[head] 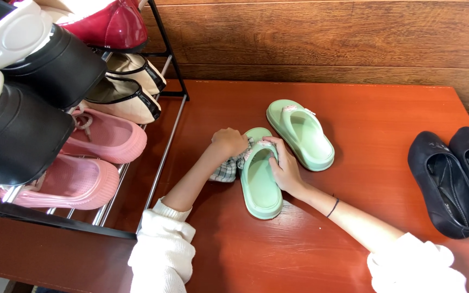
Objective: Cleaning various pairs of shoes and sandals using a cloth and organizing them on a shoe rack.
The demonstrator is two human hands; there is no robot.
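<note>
Gripping green slipper (260,184) mid-table, right hand (284,167)

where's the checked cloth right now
In the head view the checked cloth sits near the middle of the red table, bunched under the left hand against the nearer green slipper, which the right hand steadies.

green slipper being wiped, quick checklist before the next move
1. Left hand grips the checked cloth: ok.
2. Cloth pressed against the near green slipper: ok.
3. Right hand steadies that slipper at its strap: ok.
4. Slipper lies flat on the red table: ok.
5. Other green slipper lies apart from both hands: ok.
6. Slipper surface clean: cannot tell.
</note>
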